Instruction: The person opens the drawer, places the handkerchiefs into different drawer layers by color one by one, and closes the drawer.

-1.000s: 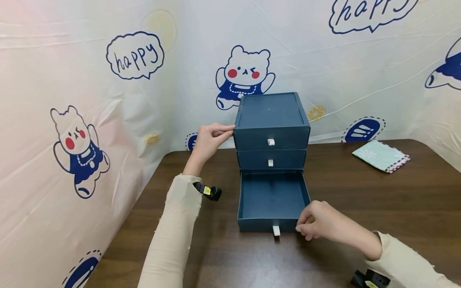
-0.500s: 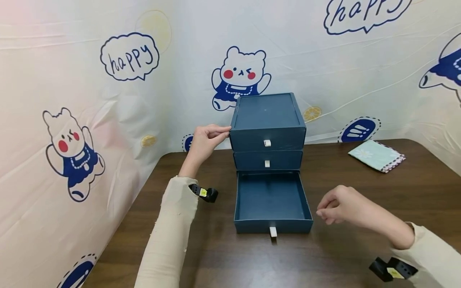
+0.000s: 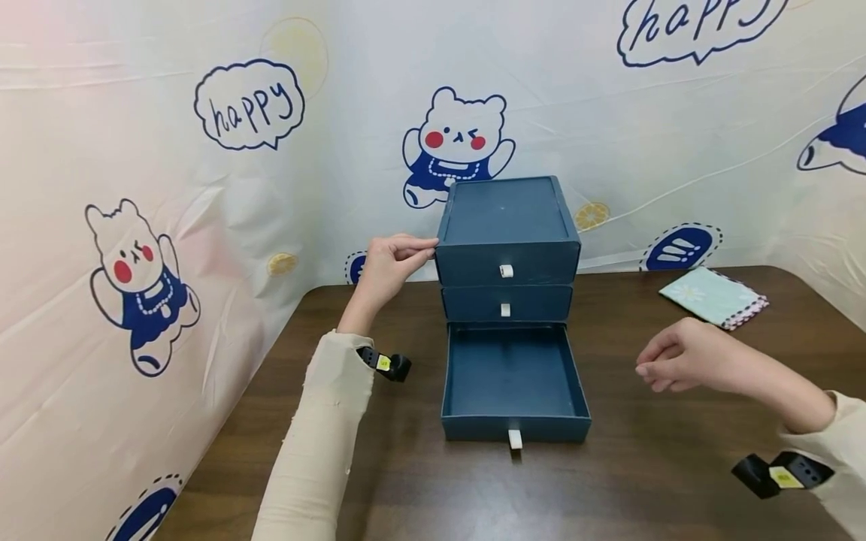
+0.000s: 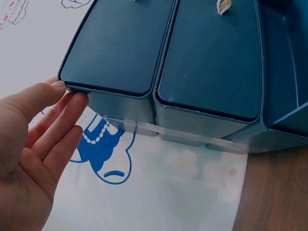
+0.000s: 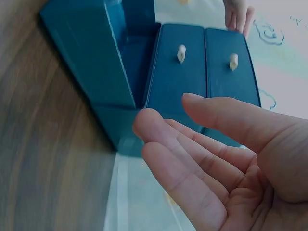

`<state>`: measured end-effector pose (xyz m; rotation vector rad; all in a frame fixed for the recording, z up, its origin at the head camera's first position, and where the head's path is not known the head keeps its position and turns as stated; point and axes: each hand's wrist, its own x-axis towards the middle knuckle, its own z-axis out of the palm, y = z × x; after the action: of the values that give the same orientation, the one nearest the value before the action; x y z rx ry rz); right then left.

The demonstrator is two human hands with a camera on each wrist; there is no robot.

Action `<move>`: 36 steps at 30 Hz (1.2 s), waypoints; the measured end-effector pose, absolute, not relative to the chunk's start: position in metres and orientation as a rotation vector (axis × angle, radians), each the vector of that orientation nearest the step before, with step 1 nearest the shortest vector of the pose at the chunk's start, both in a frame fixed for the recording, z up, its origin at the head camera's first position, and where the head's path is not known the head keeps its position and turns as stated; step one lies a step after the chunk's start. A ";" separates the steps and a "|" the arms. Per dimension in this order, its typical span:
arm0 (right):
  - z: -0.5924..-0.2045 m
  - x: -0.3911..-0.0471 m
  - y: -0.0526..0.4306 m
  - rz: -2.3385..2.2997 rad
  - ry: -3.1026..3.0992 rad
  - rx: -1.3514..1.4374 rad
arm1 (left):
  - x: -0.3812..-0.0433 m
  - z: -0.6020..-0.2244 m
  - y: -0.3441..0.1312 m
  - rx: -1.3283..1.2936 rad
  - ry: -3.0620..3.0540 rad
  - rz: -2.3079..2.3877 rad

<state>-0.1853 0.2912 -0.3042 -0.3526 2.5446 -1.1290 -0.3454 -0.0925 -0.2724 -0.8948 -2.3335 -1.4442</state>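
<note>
A dark blue three-drawer desktop organizer (image 3: 507, 263) stands on the table, its bottom drawer (image 3: 516, 428) pulled out and empty inside. The upper two drawers are closed, each with a small white pull tab (image 3: 506, 270). My left hand (image 3: 389, 270) pinches the organizer's upper left front corner between thumb and fingertips; the left wrist view shows the thumb (image 4: 50, 89) right at the edge. Off to the right, my right hand (image 3: 704, 357) hovers over the table with loosely bent fingers, apart from the drawer. Nothing is between its thumb and fingers (image 5: 185, 178) in the right wrist view.
A folded mint-green cloth (image 3: 710, 295) with a checked edge lies at the back right of the brown wooden table (image 3: 473, 496). Behind it hangs a white curtain (image 3: 352, 135) printed with cartoon bears, close to the organizer's back.
My right hand has left the front right corner of the bottom drawer and moved right and away from me. The left hand stays at the organizer's corner; the drawer remains out.
</note>
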 end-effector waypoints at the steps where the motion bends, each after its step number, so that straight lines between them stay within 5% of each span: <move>1: -0.303 -0.187 0.295 -1.124 2.540 -0.344 | -0.346 -0.273 -0.093 -0.901 -2.331 -1.447; 36: -0.300 -0.262 0.402 -1.002 2.443 -0.222 | -0.318 -0.252 -0.087 -0.892 -2.362 -1.439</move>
<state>-0.2618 0.4022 -0.3000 -0.2225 2.4432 -1.0023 -0.3184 -0.0867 -0.2516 -0.8922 -2.3616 -1.4393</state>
